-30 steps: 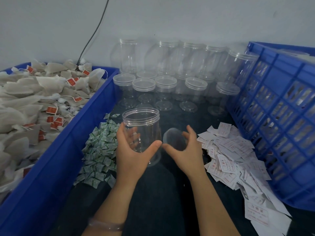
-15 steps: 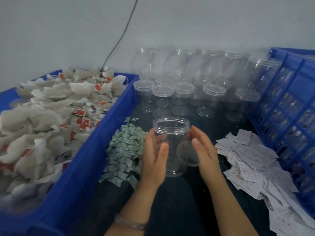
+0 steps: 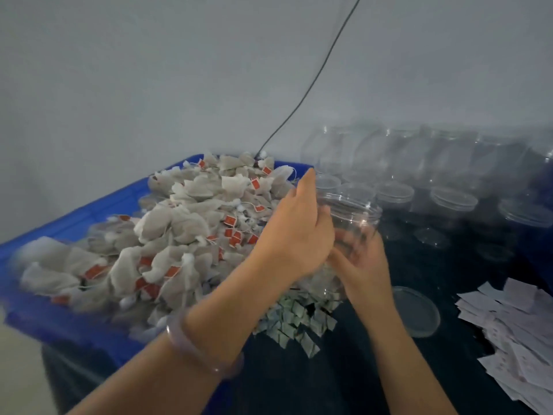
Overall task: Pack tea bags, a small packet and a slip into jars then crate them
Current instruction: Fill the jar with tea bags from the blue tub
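Note:
A clear open jar (image 3: 351, 215) is tilted at the right edge of the blue bin (image 3: 45, 310), which is heaped with tea bags (image 3: 167, 235). My right hand (image 3: 363, 266) grips the jar from below and behind, its fingers showing through the plastic. My left hand (image 3: 296, 232) is beside the jar's left wall over the tea bags, index finger straight, holding nothing that I can see. The jar's clear lid (image 3: 416, 311) lies flat on the dark table. Small green packets (image 3: 294, 322) are piled under my forearms. White slips (image 3: 514, 330) lie at the right.
Rows of empty clear jars (image 3: 395, 163), some lidded, stand along the back wall. A black cable (image 3: 302, 100) runs down the wall to the bin's far corner. Motion blur smears the picture.
The view swung left. My right hand put the lid down on the table and took the jar. The jar moved left to the bin's edge, and my left hand let go of it.

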Demonstrator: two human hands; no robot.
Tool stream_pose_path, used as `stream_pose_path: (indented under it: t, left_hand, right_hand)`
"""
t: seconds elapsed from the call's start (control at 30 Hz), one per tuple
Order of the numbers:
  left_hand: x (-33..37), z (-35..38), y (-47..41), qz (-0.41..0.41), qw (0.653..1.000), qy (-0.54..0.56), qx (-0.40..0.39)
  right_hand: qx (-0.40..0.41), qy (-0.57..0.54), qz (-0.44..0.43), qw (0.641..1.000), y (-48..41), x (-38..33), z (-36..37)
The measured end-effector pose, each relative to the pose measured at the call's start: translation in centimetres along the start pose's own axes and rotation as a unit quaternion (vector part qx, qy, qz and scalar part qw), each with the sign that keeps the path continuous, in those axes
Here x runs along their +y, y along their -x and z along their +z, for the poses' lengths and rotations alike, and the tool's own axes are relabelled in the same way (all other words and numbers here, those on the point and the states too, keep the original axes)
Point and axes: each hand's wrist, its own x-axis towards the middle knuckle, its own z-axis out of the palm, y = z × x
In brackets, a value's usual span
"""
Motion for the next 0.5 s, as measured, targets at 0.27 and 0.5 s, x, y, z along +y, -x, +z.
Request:
stream_pose_path:
  t: [0.27,0.5]
  left_hand:
    - [-9.5,-4.0,-9.8,-0.136,0.950,-0.281,-0.011]
    - [-15.5,-3.6,-12.6,-0.144,0.899,-0.413,0.022]
  right_hand:
    - [-0.027,0.040,0.058,0.997,1.4,4.0,0.9]
    - [-0.046,0.054,0.038,0.997,1.8,5.1,0.4]
